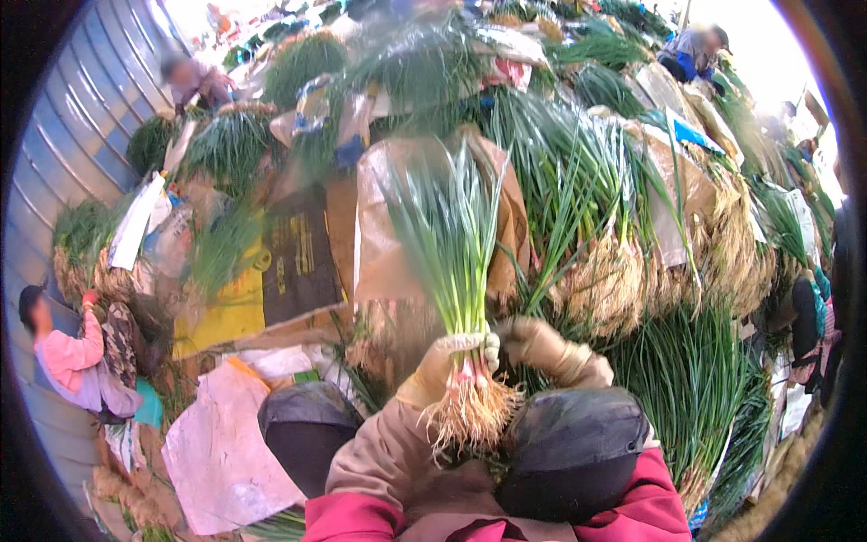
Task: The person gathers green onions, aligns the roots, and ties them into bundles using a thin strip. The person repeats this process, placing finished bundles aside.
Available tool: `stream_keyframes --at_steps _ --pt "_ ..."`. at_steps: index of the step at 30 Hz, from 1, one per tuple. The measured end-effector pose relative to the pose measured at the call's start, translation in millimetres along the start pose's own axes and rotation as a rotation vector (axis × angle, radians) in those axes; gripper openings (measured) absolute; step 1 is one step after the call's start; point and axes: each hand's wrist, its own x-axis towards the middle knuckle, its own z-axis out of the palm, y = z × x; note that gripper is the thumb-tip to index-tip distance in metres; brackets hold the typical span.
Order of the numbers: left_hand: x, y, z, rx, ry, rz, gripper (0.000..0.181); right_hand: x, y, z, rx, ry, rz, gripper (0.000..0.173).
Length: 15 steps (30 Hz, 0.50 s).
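Observation:
My left hand (438,362), in a pale work glove, grips a bunch of scallion-like plants (467,271) just above the pinkish stem bases. The long green leaves point away from me, and the tangled tan roots hang toward my lap. My gloved right hand (542,345) is motion-blurred just right of the bunch; its fingers cannot be made out, nor can I see anything held in it. Beyond that hand lies a large heap of the same plants (603,278), roots facing me.
My dark-covered knees (308,413) flank the bunch. More plants (684,379) stand at my right. A pinkish sheet (223,447) lies at left, a yellow and black sack (271,271) beyond it. A person in pink (74,359) sits by the corrugated metal wall (74,135).

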Motion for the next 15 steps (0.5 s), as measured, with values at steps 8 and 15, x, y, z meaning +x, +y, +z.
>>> stream_keyframes --at_steps 8,15 --pt "-8 0 -11 -0.043 0.036 -0.046 0.026 -6 -41 -4 0.588 -0.283 0.276 0.026" --pt "-5 14 3 0.051 0.017 0.038 0.029 -75 21 -15 0.486 -0.045 0.472 0.038"
